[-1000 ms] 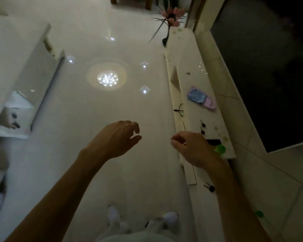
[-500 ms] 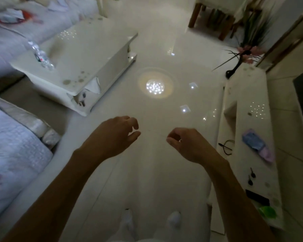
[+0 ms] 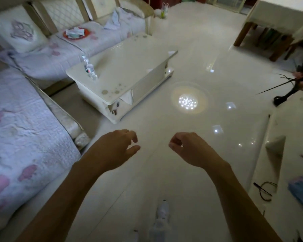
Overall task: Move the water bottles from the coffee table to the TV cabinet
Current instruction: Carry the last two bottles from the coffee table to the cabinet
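A clear plastic water bottle [image 3: 89, 68] stands on the near-left corner area of the white coffee table [image 3: 129, 67], left of centre in the room. The white TV cabinet [image 3: 290, 137] runs along the right edge of the view. My left hand [image 3: 115, 149] and my right hand [image 3: 189, 149] hang in front of me over the floor, both with loosely curled fingers and holding nothing. Both hands are well short of the table and the bottle.
A sofa with a pale quilted cover [image 3: 24, 133] wraps the left side and back. A dark vase with flowers [image 3: 283, 96] stands on the cabinet's far end; a blue cloth [image 3: 301, 191] and a black cable [image 3: 264, 189] lie on it. A wooden dining table [image 3: 269, 32] is at back right.
The view has swung left, away from the TV cabinet and toward the coffee table and sofa. The bottle on the table has come into view. Both hands stay empty in the same pose.
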Available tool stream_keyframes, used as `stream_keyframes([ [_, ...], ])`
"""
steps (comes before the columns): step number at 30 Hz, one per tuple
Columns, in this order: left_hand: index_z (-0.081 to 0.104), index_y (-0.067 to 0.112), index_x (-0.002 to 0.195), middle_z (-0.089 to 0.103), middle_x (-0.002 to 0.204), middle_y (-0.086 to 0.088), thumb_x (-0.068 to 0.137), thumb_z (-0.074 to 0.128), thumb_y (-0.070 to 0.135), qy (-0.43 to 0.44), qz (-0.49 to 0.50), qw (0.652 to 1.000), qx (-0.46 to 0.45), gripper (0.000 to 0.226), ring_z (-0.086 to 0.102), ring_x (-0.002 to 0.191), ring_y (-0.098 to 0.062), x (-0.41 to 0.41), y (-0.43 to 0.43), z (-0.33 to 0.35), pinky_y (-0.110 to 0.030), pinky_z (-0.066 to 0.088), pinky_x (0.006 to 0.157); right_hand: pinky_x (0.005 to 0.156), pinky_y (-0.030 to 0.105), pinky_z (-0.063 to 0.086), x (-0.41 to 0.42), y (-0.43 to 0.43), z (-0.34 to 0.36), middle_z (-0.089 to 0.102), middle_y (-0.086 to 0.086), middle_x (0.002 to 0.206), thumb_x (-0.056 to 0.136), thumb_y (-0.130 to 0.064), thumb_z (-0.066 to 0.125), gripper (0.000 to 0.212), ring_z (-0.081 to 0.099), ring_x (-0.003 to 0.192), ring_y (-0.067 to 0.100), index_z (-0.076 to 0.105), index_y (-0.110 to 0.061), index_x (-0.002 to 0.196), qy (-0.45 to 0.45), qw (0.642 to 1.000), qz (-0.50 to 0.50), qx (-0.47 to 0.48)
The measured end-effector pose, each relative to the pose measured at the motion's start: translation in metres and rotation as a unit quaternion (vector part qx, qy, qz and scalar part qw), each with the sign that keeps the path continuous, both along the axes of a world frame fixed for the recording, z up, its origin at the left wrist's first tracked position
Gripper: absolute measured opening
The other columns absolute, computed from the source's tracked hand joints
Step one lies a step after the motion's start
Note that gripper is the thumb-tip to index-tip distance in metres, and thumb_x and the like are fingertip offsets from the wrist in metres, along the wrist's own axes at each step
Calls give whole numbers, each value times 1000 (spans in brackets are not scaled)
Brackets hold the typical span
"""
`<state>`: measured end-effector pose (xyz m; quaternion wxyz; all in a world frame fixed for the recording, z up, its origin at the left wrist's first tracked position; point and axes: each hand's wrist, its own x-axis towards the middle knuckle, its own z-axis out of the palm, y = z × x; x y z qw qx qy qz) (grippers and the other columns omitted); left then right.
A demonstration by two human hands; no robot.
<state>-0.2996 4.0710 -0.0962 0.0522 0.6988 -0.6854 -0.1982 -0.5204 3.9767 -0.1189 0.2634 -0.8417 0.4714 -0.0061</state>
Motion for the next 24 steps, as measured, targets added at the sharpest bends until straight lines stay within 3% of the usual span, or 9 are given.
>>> stream_keyframes([
  [13, 60, 24, 114, 65, 107, 4, 90, 54, 46, 5, 117, 993, 5, 33, 61, 91, -9, -19, -82, 21, -27, 52, 84, 74, 24, 41, 10, -122, 8, 68, 1, 103, 97, -33, 52, 27, 57, 83, 12, 67, -14, 109, -10, 993, 117, -10],
  [24, 59, 24, 115, 65, 109, 5, 90, 54, 46, 2, 220, 976, 0, 33, 59, 88, -7, 59, -97, 16, -26, 51, 84, 76, 23, 43, 122, -173, 5, 70, -1, 104, 95, -34, 55, 26, 59, 84, 9, 69, -15, 106, -19, 975, 223, -15],
])
